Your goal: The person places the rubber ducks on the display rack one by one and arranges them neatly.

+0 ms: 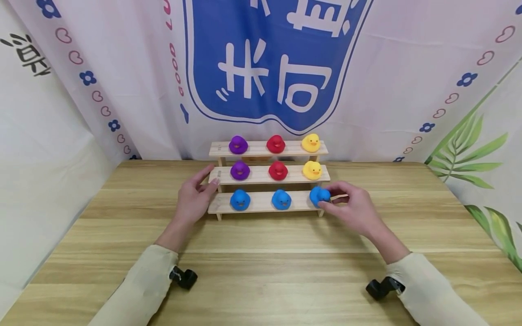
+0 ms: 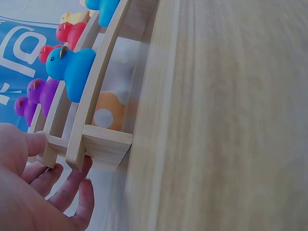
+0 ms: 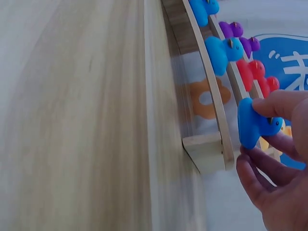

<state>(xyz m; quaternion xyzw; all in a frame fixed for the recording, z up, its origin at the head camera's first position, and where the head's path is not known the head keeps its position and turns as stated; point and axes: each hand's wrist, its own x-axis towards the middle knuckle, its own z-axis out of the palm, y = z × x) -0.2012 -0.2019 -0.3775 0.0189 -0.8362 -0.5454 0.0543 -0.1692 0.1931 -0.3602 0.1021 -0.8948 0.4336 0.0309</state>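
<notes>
A three-tier wooden display rack (image 1: 261, 208) carries rubber ducks in rows. My right hand (image 1: 354, 206) pinches a blue rubber duck (image 3: 250, 123) between thumb and fingers at the right end of the lowest tier. Two more blue ducks, one at the left (image 1: 240, 200) and one in the middle (image 1: 281, 199), sit on that tier. At the rack's left end, my left hand (image 1: 195, 199) grips the middle shelf, its thumb on top and its fingers curled about the end, as the left wrist view shows.
Each upper tier holds three ducks: purple (image 1: 239, 170), red (image 1: 278, 170) and yellow (image 1: 312, 170) on the middle one, the same colours above. The rack stands on a wood-grain table (image 1: 261, 271), near its back edge. Behind hangs a printed curtain (image 1: 387, 90).
</notes>
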